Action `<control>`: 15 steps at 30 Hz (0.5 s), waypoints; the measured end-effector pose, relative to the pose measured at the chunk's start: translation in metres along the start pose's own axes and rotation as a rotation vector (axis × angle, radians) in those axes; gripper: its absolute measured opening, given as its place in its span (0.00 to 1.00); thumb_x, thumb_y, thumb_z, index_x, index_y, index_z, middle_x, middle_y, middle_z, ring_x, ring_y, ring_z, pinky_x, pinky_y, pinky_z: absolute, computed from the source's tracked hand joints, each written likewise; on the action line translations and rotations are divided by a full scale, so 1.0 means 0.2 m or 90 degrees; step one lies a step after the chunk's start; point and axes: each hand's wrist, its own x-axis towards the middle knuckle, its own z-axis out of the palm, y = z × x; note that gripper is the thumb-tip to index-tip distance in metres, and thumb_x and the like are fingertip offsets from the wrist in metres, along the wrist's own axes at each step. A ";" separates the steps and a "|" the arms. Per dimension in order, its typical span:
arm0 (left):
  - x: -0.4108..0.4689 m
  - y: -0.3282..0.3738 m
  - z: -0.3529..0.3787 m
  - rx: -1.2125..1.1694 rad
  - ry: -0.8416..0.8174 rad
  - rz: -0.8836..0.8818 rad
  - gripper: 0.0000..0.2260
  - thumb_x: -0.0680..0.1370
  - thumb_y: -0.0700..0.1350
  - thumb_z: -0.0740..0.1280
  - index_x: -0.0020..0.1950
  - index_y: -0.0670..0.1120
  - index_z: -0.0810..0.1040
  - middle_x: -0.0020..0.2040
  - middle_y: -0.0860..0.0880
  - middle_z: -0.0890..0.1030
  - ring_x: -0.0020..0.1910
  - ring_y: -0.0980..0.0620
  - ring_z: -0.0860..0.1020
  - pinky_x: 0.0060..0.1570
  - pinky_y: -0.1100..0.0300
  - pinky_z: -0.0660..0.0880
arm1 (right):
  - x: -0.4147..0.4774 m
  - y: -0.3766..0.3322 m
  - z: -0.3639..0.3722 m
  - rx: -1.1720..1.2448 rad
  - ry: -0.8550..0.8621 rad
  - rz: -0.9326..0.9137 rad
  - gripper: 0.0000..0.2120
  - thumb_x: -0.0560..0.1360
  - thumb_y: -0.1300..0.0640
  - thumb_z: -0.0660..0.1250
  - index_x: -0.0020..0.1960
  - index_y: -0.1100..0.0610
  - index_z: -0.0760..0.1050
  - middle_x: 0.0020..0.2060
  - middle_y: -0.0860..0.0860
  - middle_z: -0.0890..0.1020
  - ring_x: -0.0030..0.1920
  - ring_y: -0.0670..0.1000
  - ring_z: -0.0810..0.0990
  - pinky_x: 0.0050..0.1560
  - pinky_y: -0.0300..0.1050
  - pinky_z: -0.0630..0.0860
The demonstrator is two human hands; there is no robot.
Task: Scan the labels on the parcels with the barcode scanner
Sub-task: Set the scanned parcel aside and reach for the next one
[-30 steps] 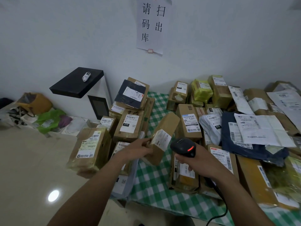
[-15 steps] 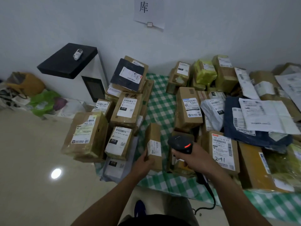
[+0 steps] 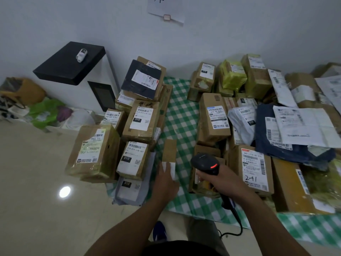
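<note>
Presently catalogued, largest first. Wall (image 3: 239,24), white, behind everything. Cloth (image 3: 181,111), green checked, spread under the goods. Parcels (image 3: 214,117), mostly brown cartons with some bags and loose sheets, are heaped over the right half. A second stack (image 3: 140,121) is piled at the left edge, and its outermost carton (image 3: 92,152) seems to hang past the cloth above the floor. Box (image 3: 169,150), narrow and brown, is laid on the bare strip of cloth between the two heaps. Left hand (image 3: 166,182): fingers are held nearly straight and rested on the near end of the box, over its white label (image 3: 173,169); the thumb is hidden, so no grip can be confirmed. Right hand (image 3: 223,180): curled firmly round the handle of the scanner (image 3: 204,163), which is held just right of the box with a red light lit. Cable (image 3: 239,223), trailed from the handle down past the cloth edge. Risks, as judged: the label may be missed, being partly masked by the fingers; a neighbouring label may be read instead, so many being crowded close by; the overhanging carton may be tipped off if the stack is nudged; the cable may be snagged on a carton corner.
</note>
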 end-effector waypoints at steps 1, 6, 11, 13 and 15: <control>0.01 0.00 0.00 0.003 0.010 -0.001 0.37 0.78 0.45 0.69 0.84 0.48 0.54 0.84 0.45 0.49 0.81 0.39 0.56 0.78 0.47 0.60 | 0.00 0.00 0.00 0.003 -0.001 0.001 0.07 0.78 0.49 0.73 0.56 0.47 0.82 0.42 0.49 0.88 0.32 0.40 0.79 0.36 0.35 0.76; 0.00 -0.11 0.03 0.017 0.053 0.004 0.30 0.80 0.47 0.67 0.81 0.55 0.62 0.83 0.39 0.52 0.80 0.36 0.55 0.78 0.46 0.58 | 0.01 -0.01 0.00 -0.003 -0.006 0.013 0.07 0.77 0.48 0.74 0.53 0.47 0.82 0.39 0.48 0.87 0.32 0.41 0.79 0.39 0.42 0.76; -0.06 -0.21 0.05 0.109 0.115 0.041 0.29 0.82 0.44 0.64 0.82 0.47 0.60 0.82 0.35 0.52 0.81 0.36 0.55 0.77 0.48 0.58 | 0.01 -0.02 0.01 0.005 -0.011 0.014 0.04 0.78 0.50 0.74 0.51 0.49 0.82 0.29 0.40 0.82 0.29 0.38 0.76 0.39 0.40 0.71; -0.09 -0.16 0.02 0.103 0.128 0.066 0.30 0.75 0.39 0.73 0.77 0.39 0.69 0.77 0.32 0.64 0.75 0.34 0.68 0.72 0.43 0.69 | 0.01 -0.03 0.01 0.010 -0.005 0.016 0.05 0.78 0.50 0.74 0.51 0.49 0.82 0.31 0.40 0.83 0.29 0.39 0.77 0.39 0.40 0.72; -0.05 -0.19 0.06 0.176 0.158 0.121 0.33 0.67 0.38 0.81 0.70 0.37 0.76 0.71 0.33 0.73 0.67 0.33 0.77 0.65 0.41 0.75 | -0.01 -0.03 0.00 0.010 -0.001 0.018 0.06 0.77 0.48 0.74 0.51 0.49 0.83 0.33 0.42 0.84 0.31 0.41 0.78 0.41 0.41 0.73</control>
